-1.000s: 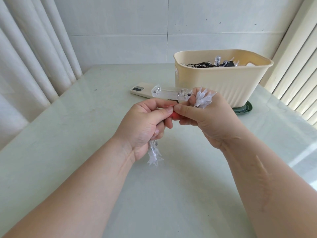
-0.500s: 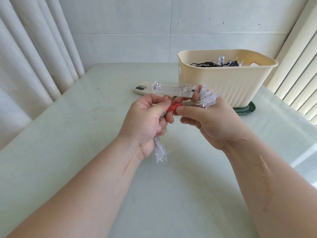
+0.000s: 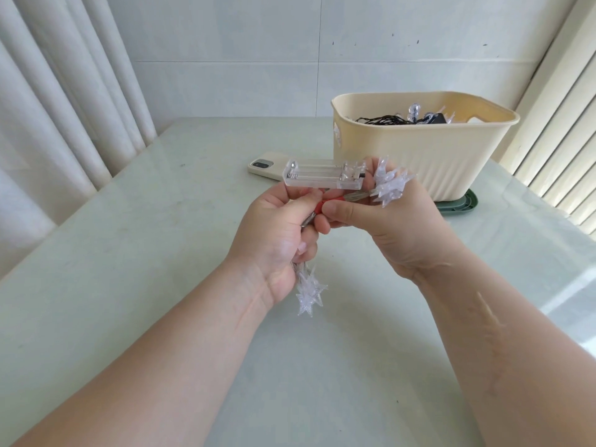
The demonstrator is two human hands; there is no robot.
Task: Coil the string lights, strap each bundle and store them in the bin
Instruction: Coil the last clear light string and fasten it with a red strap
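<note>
My left hand (image 3: 277, 233) grips a coiled bundle of clear star-shaped string lights; some stars (image 3: 309, 293) hang below its palm. My right hand (image 3: 396, 221) holds the other end, where more stars (image 3: 390, 185) stick up above the fingers. Both thumbs pinch a red strap (image 3: 322, 206) wrapped round the bundle's middle. The clear battery box (image 3: 322, 178) of the lights juts out above my left hand. Behind my hands stands the cream bin (image 3: 419, 162), with black-wired lights (image 3: 406, 117) inside.
A phone in a cream case (image 3: 266, 164) lies on the pale table (image 3: 129, 253) left of the bin. A green lid (image 3: 461, 204) sits under the bin. Curtains hang at the left, blinds at the right, a tiled wall behind.
Both hands have risen slightly with the bundle. The battery box has tilted flatter, and more of the red strap shows between the thumbs.
</note>
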